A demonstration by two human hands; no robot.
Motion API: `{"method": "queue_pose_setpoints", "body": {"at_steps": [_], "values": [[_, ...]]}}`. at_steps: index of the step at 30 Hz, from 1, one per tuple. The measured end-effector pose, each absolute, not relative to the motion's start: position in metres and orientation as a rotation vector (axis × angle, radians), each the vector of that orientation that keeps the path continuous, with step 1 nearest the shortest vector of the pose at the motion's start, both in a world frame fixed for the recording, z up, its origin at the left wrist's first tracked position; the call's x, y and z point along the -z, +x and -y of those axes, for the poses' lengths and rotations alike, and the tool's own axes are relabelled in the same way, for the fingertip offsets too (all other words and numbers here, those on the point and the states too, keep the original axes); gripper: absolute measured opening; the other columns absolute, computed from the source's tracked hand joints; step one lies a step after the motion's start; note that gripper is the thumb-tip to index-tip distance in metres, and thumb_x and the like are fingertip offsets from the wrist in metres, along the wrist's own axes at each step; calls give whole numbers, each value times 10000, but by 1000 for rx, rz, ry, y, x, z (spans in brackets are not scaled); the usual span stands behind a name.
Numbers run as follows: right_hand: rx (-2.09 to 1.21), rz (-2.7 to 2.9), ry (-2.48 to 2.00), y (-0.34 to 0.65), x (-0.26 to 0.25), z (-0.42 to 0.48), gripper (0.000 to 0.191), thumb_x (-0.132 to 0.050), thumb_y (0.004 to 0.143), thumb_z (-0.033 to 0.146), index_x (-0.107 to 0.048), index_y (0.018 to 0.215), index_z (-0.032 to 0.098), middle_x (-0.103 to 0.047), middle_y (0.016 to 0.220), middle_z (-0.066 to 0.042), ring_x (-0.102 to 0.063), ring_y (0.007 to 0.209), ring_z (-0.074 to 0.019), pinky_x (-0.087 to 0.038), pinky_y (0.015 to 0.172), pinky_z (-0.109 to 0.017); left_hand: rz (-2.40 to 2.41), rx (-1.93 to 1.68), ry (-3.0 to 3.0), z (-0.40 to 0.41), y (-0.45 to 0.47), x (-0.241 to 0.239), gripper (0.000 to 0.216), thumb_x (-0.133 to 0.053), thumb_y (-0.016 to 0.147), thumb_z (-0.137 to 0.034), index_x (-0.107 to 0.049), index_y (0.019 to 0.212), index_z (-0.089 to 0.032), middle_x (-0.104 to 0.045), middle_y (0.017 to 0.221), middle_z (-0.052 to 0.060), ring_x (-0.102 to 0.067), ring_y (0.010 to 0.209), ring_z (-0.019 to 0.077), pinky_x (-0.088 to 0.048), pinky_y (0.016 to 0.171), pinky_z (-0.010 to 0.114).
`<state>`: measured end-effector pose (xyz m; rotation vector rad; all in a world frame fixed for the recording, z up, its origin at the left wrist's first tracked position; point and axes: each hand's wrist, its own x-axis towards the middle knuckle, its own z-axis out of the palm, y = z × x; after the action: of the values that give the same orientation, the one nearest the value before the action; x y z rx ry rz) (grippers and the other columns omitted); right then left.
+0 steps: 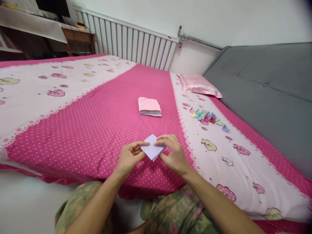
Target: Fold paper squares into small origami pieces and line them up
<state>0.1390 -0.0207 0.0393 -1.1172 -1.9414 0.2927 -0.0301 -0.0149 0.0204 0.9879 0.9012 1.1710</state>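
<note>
A lavender sheet of origami paper [152, 150], folded into a small layered diamond, is held up above the near edge of the bed. My left hand [130, 156] pinches its left corner between thumb and fingers. On the opposite side my right hand [173, 152] grips the right corner, fingers on top and thumb beneath. The layers stand slightly apart at the lower right edge. Farther back lies a stack of square paper [149, 105], pink on top with other colours below. To the right sits a group of several small folded paper pieces [207, 117] in mixed colours.
The bed carries a pink dotted and white printed bedspread [97, 123]. A pink pillow [198, 85] rests by the grey padded headboard [263, 91]. Behind stand a white radiator [131, 40] and a metal pipe [202, 39]. A desk [31, 24] with a monitor [54, 7] is at upper left.
</note>
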Motion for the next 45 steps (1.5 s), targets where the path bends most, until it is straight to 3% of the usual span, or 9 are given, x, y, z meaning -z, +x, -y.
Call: {"method": "queue_pose_setpoints", "body": {"at_steps": [4,8,11,19,25,31,39,45], "values": [[-538,1917,-1094,149,-45,17,369,-603,630,87,-611,975,220,-538,1121,-68,-489,1073,-213,-381,927,-369,-900,-1217,987,15,-33,-23,343,-751,536,-242,-657,839,-110,-711,826,116,-666,787,222,-506,782,318],[-832,1854,-1031,160,-45,15,400,-533,666,65,-582,1037,206,-593,1077,-65,-531,1038,-207,-399,913,-374,-879,-1212,1011,15,-35,-23,324,-727,574,-233,-657,869,-119,-711,850,106,-664,778,201,-505,767,291],[-983,1752,-1012,162,-44,15,287,-543,726,138,-592,1005,186,-621,1012,-72,-570,968,-205,-429,875,-378,-884,-1208,1017,15,-34,-23,288,-715,593,-226,-664,859,-128,-712,853,95,-662,771,188,-504,747,268],[-979,1710,-1098,155,-43,16,276,-689,675,267,-622,926,173,-652,920,-65,-605,869,-193,-477,797,-347,-969,-1209,1037,15,-32,-20,264,-715,611,-299,-690,823,-143,-715,842,79,-657,767,190,-508,692,260],[-1046,1667,-1101,153,-43,17,275,-706,657,259,-645,908,164,-670,908,-68,-618,852,-192,-478,784,-329,-1005,-1237,1076,14,-31,-14,220,-708,632,-315,-709,782,-155,-718,769,63,-650,698,161,-507,655,243],[-1118,1516,-1176,144,-39,17,195,-668,685,321,-661,786,155,-672,757,-44,-616,693,-163,-475,650,-286,-1010,-1206,1126,16,-31,-15,213,-687,662,-316,-719,812,-168,-722,825,63,-655,711,162,-512,682,255],[-1146,1296,-1221,137,-34,19,226,-705,632,342,-575,641,157,-598,601,0,-541,546,-114,-429,532,-239,-1029,-1198,1077,14,-28,-13,268,-659,684,-367,-717,845,-160,-723,796,68,-655,759,185,-514,703,271],[-1152,1223,-1238,135,-30,21,287,-715,613,363,-500,639,175,-574,581,16,-537,528,-115,-423,514,-238,-1038,-1260,966,14,-24,-9,310,-702,632,-357,-710,874,-162,-721,846,62,-657,738,178,-522,719,287]]}}
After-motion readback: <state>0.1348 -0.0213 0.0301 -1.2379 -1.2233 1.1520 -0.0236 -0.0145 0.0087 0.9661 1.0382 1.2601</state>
